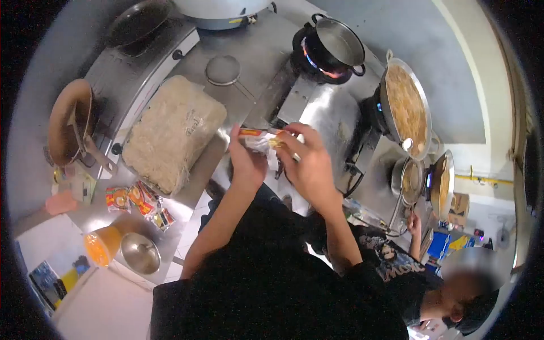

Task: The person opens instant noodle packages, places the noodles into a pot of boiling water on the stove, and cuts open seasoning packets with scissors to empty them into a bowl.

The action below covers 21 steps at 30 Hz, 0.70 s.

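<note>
My left hand (248, 163) is closed round a small red, yellow and white packet (256, 137), held up in front of my body. The fingers of my right hand (310, 167) pinch together at the packet's right end. A small yellowish bit (275, 142) shows at those fingertips; I cannot make out what it is. To the left of my hands lies a big clear bag of pale noodles (173, 133) on the steel counter. More red and yellow packets (139, 198) lie in front of that bag.
A black pot (340, 44) sits over a lit burner. Right of it stand a wide pan of brown food (407, 107) and another pan (443, 184). A wire strainer (222, 70), brown pan (68, 124), metal bowl (140, 253) and orange container (102, 245) surround me. A co-worker's hand (415, 222) is at right.
</note>
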{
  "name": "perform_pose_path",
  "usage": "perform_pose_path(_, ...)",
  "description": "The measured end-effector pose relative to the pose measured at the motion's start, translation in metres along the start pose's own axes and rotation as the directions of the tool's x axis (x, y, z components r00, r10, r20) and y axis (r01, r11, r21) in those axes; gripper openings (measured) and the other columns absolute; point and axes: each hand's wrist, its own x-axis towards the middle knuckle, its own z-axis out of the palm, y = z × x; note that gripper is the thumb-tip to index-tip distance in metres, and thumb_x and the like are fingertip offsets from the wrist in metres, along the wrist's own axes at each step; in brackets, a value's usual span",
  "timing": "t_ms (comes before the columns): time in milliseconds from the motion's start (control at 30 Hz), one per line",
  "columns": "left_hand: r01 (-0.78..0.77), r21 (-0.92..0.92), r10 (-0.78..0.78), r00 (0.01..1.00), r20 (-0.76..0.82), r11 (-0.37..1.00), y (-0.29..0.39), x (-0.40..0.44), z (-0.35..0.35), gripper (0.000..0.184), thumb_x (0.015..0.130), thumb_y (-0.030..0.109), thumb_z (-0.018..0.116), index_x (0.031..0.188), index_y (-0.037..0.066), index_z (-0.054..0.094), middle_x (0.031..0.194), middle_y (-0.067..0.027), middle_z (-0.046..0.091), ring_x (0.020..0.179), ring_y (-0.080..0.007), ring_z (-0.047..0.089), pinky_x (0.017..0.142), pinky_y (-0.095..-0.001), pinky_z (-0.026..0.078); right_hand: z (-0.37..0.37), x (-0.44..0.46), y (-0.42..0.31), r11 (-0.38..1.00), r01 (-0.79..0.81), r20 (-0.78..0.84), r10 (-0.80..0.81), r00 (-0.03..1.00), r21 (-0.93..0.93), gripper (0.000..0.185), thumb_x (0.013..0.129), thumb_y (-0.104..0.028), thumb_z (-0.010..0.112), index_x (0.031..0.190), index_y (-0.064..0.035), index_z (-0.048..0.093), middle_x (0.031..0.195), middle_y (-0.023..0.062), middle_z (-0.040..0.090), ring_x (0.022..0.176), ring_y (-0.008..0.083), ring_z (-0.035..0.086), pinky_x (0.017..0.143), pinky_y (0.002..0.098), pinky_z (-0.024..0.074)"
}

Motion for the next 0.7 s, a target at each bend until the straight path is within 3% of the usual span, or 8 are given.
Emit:
perform_pose_path(200, 0.091, -0.067, -0.094, 0.995, -0.038, 0.994, -0.017, 0.037, 0.070, 0.049, 0.096, 0.051, 0.040, 0.107, 0.007, 0.058, 0.097, -0.0062, 0.064, 0.085, -0.0198, 0.061, 0.081, -0.0356, 0.047, -0.057, 0.057, 0.049, 0.986, 0.127, -0.033, -0.131, 0.991, -0.104, 0.025, 0.079, -0.008, 0.069, 0.104, -0.0052, 0.068, 0.113, 0.0153, 0.056, 0.102, 0.0326, 0.057, 0.084, 0.0416, 0.0490)
perform_pose_path(333, 0.164, 0.101, -0.177, 0.973, 0.145, 0.981, -0.028, 0.057, 0.120, 0.057, 0.096, 0.056, 0.033, 0.114, 0.008, 0.058, 0.096, -0.0077, 0.064, 0.088, -0.0207, 0.061, 0.069, -0.0318, 0.049, -0.085, 0.086, 0.085, 0.993, 0.112, -0.114, -0.109, 0.988, 0.025, 0.023, 0.081, -0.007, 0.067, 0.104, -0.0026, 0.066, 0.112, 0.0177, 0.058, 0.099, 0.0362, 0.060, 0.082, 0.0435, 0.0501)
perform_pose_path(400, 0.057, 0.503, -0.086, 0.996, 0.033, 0.862, -0.035, 0.060, 0.145, 0.054, 0.097, 0.052, 0.038, 0.116, 0.005, 0.057, 0.098, -0.0091, 0.064, 0.091, -0.0206, 0.061, 0.070, -0.0318, 0.050, -0.090, 0.094, 0.094, 0.985, -0.006, -0.040, 0.013, 0.999, 0.170, 0.024, 0.082, -0.005, 0.065, 0.106, -0.0007, 0.063, 0.108, 0.0199, 0.061, 0.092, 0.0395, 0.063, 0.078, 0.0448, 0.0517)
perform_pose_path(433, -0.211, 0.491, 0.247, 0.969, -0.010, 0.845, -0.047, 0.075, 0.145, 0.048, 0.096, 0.043, 0.049, 0.121, 0.003, 0.055, 0.104, -0.0099, 0.064, 0.097, -0.0188, 0.061, 0.074, -0.0350, 0.051, -0.094, 0.099, 0.097, 0.989, 0.025, -0.097, -0.011, 0.995, 0.143, 0.024, 0.083, -0.004, 0.064, 0.106, -0.0005, 0.060, 0.102, 0.0199, 0.063, 0.087, 0.0402, 0.064, 0.074, 0.0450, 0.0525)
perform_pose_path(467, -0.216, 0.495, 0.250, 0.968, -0.004, 0.842, -0.051, 0.081, 0.148, 0.048, 0.096, 0.043, 0.049, 0.121, 0.003, 0.055, 0.104, -0.0099, 0.064, 0.097, -0.0188, 0.061, 0.074, -0.0350, 0.051, -0.096, 0.100, 0.102, 0.989, 0.027, -0.104, -0.012, 0.995, 0.145, 0.024, 0.083, -0.004, 0.064, 0.106, -0.0005, 0.060, 0.102, 0.0199, 0.063, 0.087, 0.0402, 0.064, 0.074, 0.0450, 0.0525)
perform_pose_path(533, -0.548, 0.622, 0.452, 0.830, 0.326, 0.559, -0.047, 0.078, 0.161, 0.040, 0.094, 0.035, 0.057, 0.114, 0.001, 0.060, 0.101, -0.0093, 0.066, 0.092, -0.0169, 0.062, 0.073, -0.0314, 0.050, -0.098, 0.102, 0.112, 0.992, 0.063, -0.138, -0.048, 0.989, 0.108, 0.024, 0.083, -0.005, 0.064, 0.106, -0.0006, 0.060, 0.101, 0.0189, 0.064, 0.086, 0.0393, 0.064, 0.073, 0.0437, 0.0528)
perform_pose_path(633, -0.857, 0.515, 0.444, 0.458, 0.770, -0.009, -0.038, 0.067, 0.161, 0.028, 0.089, 0.023, 0.069, 0.104, -0.002, 0.067, 0.096, -0.0084, 0.069, 0.085, -0.0141, 0.064, 0.071, -0.0260, 0.049, -0.093, 0.101, 0.121, 0.995, 0.032, -0.110, -0.021, 0.994, 0.093, 0.023, 0.083, -0.007, 0.064, 0.106, -0.0012, 0.061, 0.100, 0.0182, 0.064, 0.086, 0.0388, 0.064, 0.073, 0.0440, 0.0523)
perform_pose_path(700, -0.773, 0.629, 0.433, 0.596, 0.676, 0.083, -0.034, 0.070, 0.162, 0.024, 0.089, 0.019, 0.069, 0.099, -0.003, 0.068, 0.090, -0.0069, 0.070, 0.079, -0.0118, 0.062, 0.068, -0.0246, 0.047, -0.092, 0.101, 0.129, 0.994, 0.037, -0.099, -0.026, 0.995, 0.104, 0.022, 0.083, -0.008, 0.065, 0.105, -0.0015, 0.062, 0.100, 0.0179, 0.063, 0.086, 0.0386, 0.063, 0.073, 0.0442, 0.0520)
